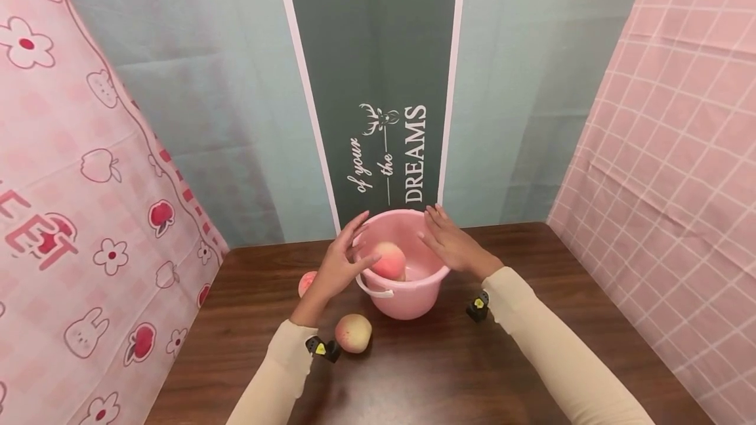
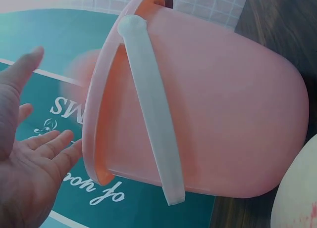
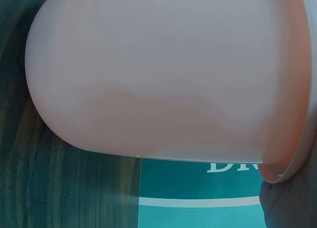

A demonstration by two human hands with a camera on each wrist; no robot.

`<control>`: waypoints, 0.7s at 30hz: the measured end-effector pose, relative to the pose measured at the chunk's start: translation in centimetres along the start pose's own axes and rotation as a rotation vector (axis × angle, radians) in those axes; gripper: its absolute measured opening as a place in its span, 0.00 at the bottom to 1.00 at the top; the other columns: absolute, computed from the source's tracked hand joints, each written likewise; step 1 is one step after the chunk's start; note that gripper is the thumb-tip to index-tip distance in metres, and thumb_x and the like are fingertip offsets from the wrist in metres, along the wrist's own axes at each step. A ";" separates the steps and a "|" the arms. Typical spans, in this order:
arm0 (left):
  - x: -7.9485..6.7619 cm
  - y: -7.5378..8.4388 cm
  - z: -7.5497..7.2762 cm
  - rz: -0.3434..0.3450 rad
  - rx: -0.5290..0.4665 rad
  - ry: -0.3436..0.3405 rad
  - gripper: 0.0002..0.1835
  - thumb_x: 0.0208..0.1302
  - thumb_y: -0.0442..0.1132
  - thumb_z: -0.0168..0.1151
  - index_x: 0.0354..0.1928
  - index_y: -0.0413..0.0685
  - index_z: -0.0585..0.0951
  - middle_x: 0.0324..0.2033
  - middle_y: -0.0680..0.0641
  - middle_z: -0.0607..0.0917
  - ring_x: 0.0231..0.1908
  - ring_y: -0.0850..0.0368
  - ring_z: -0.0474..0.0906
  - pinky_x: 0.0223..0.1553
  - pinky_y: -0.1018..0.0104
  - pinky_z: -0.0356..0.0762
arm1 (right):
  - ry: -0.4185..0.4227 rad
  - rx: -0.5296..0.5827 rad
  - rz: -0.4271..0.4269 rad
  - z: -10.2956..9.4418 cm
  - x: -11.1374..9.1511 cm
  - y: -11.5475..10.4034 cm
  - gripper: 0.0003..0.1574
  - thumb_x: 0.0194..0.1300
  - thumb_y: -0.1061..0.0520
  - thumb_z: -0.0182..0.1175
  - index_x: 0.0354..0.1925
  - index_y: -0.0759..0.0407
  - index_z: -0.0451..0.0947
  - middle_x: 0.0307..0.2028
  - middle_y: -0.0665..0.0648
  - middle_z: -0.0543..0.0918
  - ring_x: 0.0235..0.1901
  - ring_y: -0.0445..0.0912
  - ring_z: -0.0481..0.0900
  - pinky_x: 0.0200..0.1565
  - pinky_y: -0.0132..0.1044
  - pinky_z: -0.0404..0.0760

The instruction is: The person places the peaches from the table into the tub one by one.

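Note:
A pink bucket with a white handle stands upright on the table. My left hand is over its left rim, fingers spread, with nothing gripped. Close to that hand, a pinkish peach shows within the bucket's mouth; in the left wrist view the peach is blurred and partly above the rim, apart from the fingers. My right hand rests at the right rim with its fingers fairly straight; only a bit of the hand shows in the right wrist view.
A yellow-red peach lies on the brown table in front of the bucket. Another pink peach is partly hidden behind my left forearm. A green printed cloth hangs behind, with pink cloths at both sides.

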State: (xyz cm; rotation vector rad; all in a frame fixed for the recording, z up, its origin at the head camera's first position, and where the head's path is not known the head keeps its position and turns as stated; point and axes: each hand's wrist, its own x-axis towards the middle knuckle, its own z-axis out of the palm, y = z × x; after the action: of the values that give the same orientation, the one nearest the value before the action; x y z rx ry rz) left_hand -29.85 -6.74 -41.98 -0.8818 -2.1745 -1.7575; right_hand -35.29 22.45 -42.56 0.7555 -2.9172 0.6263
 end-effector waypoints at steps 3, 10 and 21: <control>-0.1 1.2 -0.2 0.017 -0.026 -0.020 0.46 0.60 0.25 0.70 0.78 0.41 0.58 0.75 0.39 0.63 0.73 0.37 0.60 0.66 0.36 0.64 | -0.004 0.004 0.005 -0.1 0.0 -0.1 0.46 0.81 0.34 0.33 0.80 0.62 0.43 0.80 0.62 0.43 0.79 0.60 0.34 0.74 0.59 0.51; -0.5 0.4 -1.3 0.002 0.023 -0.022 0.46 0.60 0.29 0.72 0.78 0.45 0.59 0.75 0.42 0.65 0.73 0.36 0.61 0.64 0.42 0.70 | -0.006 0.009 0.007 -0.3 0.3 -0.1 0.48 0.80 0.32 0.33 0.80 0.62 0.43 0.80 0.63 0.44 0.79 0.57 0.32 0.74 0.60 0.51; -1.4 -1.5 -2.3 -0.030 0.027 0.002 0.46 0.60 0.35 0.75 0.78 0.59 0.62 0.73 0.53 0.68 0.72 0.48 0.65 0.63 0.48 0.73 | -0.013 0.023 0.020 -0.4 0.4 0.0 0.48 0.80 0.32 0.33 0.80 0.62 0.43 0.80 0.62 0.44 0.79 0.56 0.31 0.73 0.63 0.51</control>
State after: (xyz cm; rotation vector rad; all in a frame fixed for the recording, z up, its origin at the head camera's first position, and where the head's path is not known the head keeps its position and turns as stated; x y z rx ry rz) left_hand -30.04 -9.55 -43.31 -0.8452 -2.2153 -1.7380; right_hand -35.68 22.46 -42.17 0.7362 -2.9376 0.6599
